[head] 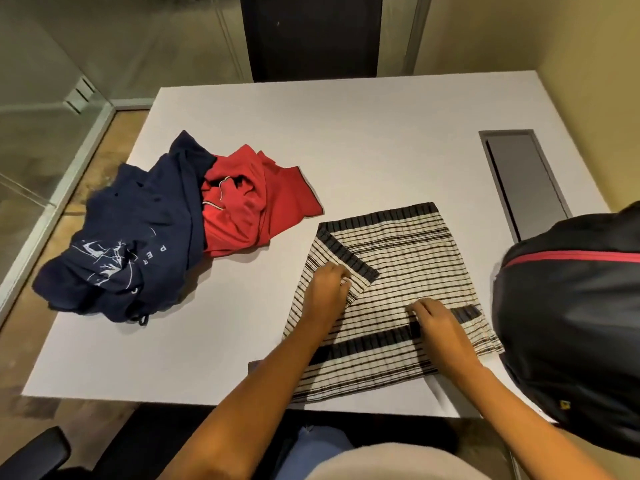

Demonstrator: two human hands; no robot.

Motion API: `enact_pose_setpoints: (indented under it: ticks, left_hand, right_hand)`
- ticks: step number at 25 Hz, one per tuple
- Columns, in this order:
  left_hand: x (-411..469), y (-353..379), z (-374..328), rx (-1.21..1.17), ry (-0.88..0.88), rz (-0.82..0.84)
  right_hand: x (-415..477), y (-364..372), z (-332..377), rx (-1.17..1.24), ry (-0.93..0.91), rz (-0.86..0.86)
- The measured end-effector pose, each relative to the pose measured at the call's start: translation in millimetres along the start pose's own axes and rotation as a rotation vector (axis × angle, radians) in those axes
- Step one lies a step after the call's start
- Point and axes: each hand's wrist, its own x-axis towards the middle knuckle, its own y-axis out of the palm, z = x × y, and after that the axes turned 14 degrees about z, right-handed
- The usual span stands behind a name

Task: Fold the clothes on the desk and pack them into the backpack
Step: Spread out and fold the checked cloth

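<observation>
Left hand [327,285], fingers curled, pinches a folded-in flap of the striped garment [408,258], which lies flat at the near right of the white tabletop [346,133]. Right hand [440,323] presses it, fingers extended. Black backpack [571,323] just beside, right. Farther left: crumpled navy shirt [131,244], touching the red shirt [249,202].

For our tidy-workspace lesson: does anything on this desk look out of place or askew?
The navy shirt and red shirt lie in a crumpled heap on the desk; the navy one overhangs its left edge. The striped garment lies askew to the front edge.
</observation>
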Motion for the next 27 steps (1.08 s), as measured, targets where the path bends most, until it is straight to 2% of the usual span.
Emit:
enact_pose_setpoints:
  ticks: [4,9,14,17,20,22,25,27]
  left_hand:
    - [22,31,-16,0.143,0.082,0.006]
    - [33,31,-9,0.368,0.124,-0.046]
    - [44,-22,22,0.174,-0.098,-0.269]
    - [45,-80,50,0.311,-0.202,-0.449]
    - [31,-117,62,0.41,-0.259,-0.553]
    - [12,-116,65,0.392,-0.134,-0.507]
    - [-30,-77,82,0.315,0.083,-0.157]
    - [-62,-51,98,0.309,0.104,0.012]
  right_hand:
    - [-8,16,3,0.011,0.006,-0.012]
    - [-10,18,-2,0.019,0.025,0.006]
    - [-10,15,-9,-0.002,0.034,0.023]
    - [-11,15,-9,-0.03,0.05,0.021]
    - [-10,17,-9,-0.054,0.05,0.019]
    - [-8,18,-9,-0.065,0.045,0.014]
    - [-5,16,-11,-0.073,0.024,0.018]
    - [-4,13,-16,-0.094,0.004,0.028]
